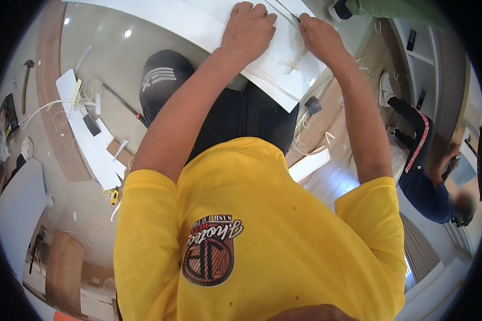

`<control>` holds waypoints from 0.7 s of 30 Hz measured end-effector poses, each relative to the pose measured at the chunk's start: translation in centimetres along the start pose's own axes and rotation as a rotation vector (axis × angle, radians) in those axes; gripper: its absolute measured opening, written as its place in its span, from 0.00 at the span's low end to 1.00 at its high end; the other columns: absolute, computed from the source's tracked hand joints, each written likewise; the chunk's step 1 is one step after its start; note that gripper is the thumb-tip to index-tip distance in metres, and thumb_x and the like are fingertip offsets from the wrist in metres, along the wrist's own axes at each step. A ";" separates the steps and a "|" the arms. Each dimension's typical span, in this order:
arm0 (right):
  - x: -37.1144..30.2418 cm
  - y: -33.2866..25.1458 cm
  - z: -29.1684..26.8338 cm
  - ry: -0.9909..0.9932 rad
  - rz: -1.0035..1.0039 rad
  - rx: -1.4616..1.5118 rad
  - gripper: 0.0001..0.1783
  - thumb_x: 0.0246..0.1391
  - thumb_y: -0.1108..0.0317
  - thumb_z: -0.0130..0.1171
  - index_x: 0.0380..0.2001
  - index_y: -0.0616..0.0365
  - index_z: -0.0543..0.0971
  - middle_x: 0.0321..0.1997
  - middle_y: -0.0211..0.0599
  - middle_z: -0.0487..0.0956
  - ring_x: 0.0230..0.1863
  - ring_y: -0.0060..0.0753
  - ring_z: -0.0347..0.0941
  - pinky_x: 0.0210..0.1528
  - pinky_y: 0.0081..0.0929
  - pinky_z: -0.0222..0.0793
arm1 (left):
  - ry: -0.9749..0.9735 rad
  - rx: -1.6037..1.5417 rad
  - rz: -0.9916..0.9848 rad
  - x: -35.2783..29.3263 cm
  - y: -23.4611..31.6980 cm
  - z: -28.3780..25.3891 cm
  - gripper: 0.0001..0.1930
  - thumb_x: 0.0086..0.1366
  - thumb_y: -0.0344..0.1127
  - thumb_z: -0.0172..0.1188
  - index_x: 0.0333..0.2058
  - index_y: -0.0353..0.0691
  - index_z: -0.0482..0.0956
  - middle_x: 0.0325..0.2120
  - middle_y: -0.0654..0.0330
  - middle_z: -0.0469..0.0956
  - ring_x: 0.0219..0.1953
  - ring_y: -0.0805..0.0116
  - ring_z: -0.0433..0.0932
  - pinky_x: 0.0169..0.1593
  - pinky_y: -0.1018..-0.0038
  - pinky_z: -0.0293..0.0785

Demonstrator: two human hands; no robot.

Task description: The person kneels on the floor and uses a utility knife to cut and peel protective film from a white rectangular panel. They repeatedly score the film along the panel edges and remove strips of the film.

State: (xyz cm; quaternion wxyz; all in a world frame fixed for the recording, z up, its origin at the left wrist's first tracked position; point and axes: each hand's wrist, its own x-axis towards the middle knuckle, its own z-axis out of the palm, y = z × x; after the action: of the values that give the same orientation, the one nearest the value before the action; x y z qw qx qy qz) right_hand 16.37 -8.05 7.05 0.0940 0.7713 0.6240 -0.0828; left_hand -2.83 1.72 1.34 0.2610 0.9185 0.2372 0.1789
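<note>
A large white board (198, 17) lies across my knees and reaches away past the far edge of view. My left hand (249, 33) rests on it, fingers bent down toward its surface; their undersides are hidden. To its right, over the same board, my right hand (322, 38) is closed, with the small dark tip of a thin object (298, 20) showing at its fingers. What that object is cannot be made out. A narrow dark line runs along the board between the hands. Pale shavings (293, 65) lie on the board near my right hand.
On the left floor lie a hammer (25, 85), a long dark bar with a red part (124, 104), white offcuts (83, 136) and a yellow tape measure (112, 196). A co-worker (426, 182) is at the right; another person's green trouser leg (399, 10) is at the top right.
</note>
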 end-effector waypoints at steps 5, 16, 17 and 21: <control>-0.8 -0.3 0.8 0.082 0.034 0.038 0.09 0.67 0.66 0.50 0.41 0.61 0.76 0.41 0.53 0.83 0.44 0.58 0.81 0.48 0.53 0.75 | 0.195 0.098 -0.010 0.7 1.0 1.4 0.21 0.65 0.39 0.61 0.56 0.40 0.80 0.47 0.54 0.77 0.54 0.52 0.72 0.62 0.48 0.65; -1.9 1.1 0.8 0.103 0.055 0.154 0.12 0.69 0.62 0.51 0.42 0.59 0.76 0.44 0.49 0.83 0.45 0.57 0.80 0.48 0.49 0.75 | 0.119 0.186 0.021 0.6 0.9 3.0 0.23 0.70 0.39 0.55 0.61 0.39 0.77 0.61 0.52 0.74 0.67 0.46 0.66 0.67 0.35 0.60; -1.9 0.8 0.7 0.099 0.056 0.141 0.12 0.69 0.62 0.51 0.42 0.59 0.76 0.43 0.48 0.83 0.45 0.57 0.80 0.48 0.49 0.75 | 0.084 0.183 0.023 0.7 0.9 2.9 0.23 0.70 0.38 0.54 0.61 0.39 0.76 0.62 0.52 0.73 0.69 0.45 0.65 0.67 0.34 0.59; -1.5 0.0 0.4 0.082 0.056 0.078 0.11 0.69 0.62 0.51 0.43 0.58 0.76 0.42 0.48 0.83 0.44 0.57 0.81 0.47 0.50 0.76 | 0.083 0.172 0.044 0.5 0.9 2.9 0.24 0.70 0.36 0.50 0.62 0.40 0.76 0.62 0.53 0.73 0.69 0.45 0.65 0.67 0.33 0.59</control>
State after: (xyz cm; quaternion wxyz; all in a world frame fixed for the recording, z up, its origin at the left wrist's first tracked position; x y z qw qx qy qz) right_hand 16.01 -9.55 7.01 0.0406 0.7942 0.6019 -0.0728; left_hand -0.79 0.17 -0.35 0.1673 0.9342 0.2422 0.2016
